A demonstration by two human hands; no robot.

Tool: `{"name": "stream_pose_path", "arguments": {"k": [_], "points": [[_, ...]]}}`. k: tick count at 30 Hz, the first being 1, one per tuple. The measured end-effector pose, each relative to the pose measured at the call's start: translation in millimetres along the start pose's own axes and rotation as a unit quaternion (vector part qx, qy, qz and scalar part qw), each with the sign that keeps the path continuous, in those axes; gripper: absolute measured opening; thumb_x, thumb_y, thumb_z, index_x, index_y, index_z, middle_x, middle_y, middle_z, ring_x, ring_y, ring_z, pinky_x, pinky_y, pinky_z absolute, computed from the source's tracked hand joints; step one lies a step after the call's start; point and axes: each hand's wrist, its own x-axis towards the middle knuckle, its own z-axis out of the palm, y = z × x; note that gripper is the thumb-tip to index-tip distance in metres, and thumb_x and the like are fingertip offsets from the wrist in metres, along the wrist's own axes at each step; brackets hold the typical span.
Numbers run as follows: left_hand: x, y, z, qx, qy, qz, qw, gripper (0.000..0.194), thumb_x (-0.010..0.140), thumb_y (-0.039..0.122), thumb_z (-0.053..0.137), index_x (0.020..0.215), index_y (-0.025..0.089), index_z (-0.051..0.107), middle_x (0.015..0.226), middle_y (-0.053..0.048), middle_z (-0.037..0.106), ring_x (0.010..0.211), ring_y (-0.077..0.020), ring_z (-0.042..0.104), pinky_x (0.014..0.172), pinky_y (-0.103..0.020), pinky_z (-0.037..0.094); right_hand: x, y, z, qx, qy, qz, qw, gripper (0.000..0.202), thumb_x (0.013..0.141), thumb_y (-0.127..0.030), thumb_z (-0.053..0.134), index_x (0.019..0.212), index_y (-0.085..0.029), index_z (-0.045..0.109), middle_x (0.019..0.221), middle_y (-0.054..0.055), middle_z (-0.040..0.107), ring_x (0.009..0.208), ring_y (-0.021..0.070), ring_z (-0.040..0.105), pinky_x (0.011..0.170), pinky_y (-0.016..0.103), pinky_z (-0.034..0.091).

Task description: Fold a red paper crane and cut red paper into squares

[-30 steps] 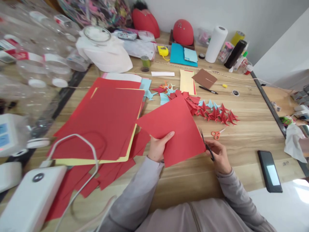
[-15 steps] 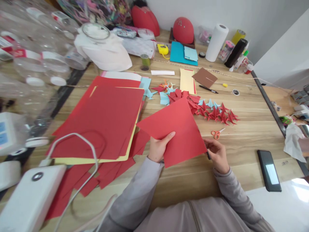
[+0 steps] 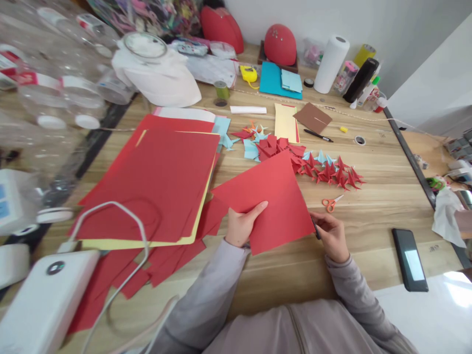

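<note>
A large red sheet of paper (image 3: pixel 282 196) is tilted above the table in front of me. My left hand (image 3: pixel 243 223) is closed on its lower left part, with the thumb lying on top. At the sheet's lower right edge, my right hand (image 3: pixel 331 235) pinches a slim black tool (image 3: pixel 316 230); its exact kind is partly hidden by the fingers. Beyond the sheet lie folded red paper pieces (image 3: pixel 328 172) with pointed tips, and a few light blue ones among them. Small orange-handled scissors (image 3: pixel 332 202) rest on the table near my right hand.
A stack of large red sheets (image 3: pixel 158 182) lies left, with cut red pieces (image 3: pixel 165 260) below it. A white power bank (image 3: pixel 47 295) with a looping cable stands at the lower left. Plastic bottles (image 3: pixel 81 93) crowd the far left. A black phone (image 3: pixel 410 260) lies right.
The red sheet's left corner has shifted slightly to the right. The black tool's angle at the sheet's right edge differs a little. Both hands keep their holds.
</note>
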Motion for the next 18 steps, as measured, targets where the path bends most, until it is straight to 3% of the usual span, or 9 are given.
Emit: {"name": "stream_pose_path", "arguments": {"k": [5,12,18], "points": [[0.4,-0.2,0.1,-0.02,0.0,-0.011,1.0,0.046,0.057,0.029,0.082,0.099,0.02,0.068,0.1,-0.006,0.072,0.101,-0.026,0.064,0.099,-0.043,0.046,0.4,-1.8,1.7,-0.018,0.04,-0.006,0.999,0.029,0.064,-0.039,0.079,0.088,-0.024,0.073,0.074,0.003,0.071,0.066,0.0162,0.062,0.061,0.029,0.05],[-2.2,6.6,3.9,-0.042,0.003,-0.051,0.998,0.047,0.053,0.029,0.084,0.096,0.019,0.068,0.103,-0.007,0.071,0.101,-0.0256,0.064,0.096,-0.042,0.049,1.9,-0.1,-1.5,-0.043,-0.01,-0.003,0.999,0.034,0.066,-0.043,0.077,0.092,-0.021,0.069,0.076,0.005,0.069,0.068,0.0175,0.06,0.063,0.03,0.049],[-8.2,8.3,6.5,-0.062,-0.067,-0.124,0.988,0.044,0.052,0.032,0.084,0.091,0.016,0.069,0.099,-0.009,0.072,0.094,-0.027,0.067,0.086,-0.043,0.054,4.6,0.1,-4.2,-0.075,-0.016,-0.038,0.996,0.034,0.069,-0.043,0.075,0.093,-0.021,0.067,0.074,0.002,0.065,0.069,0.0162,0.056,0.066,0.029,0.045]]}}
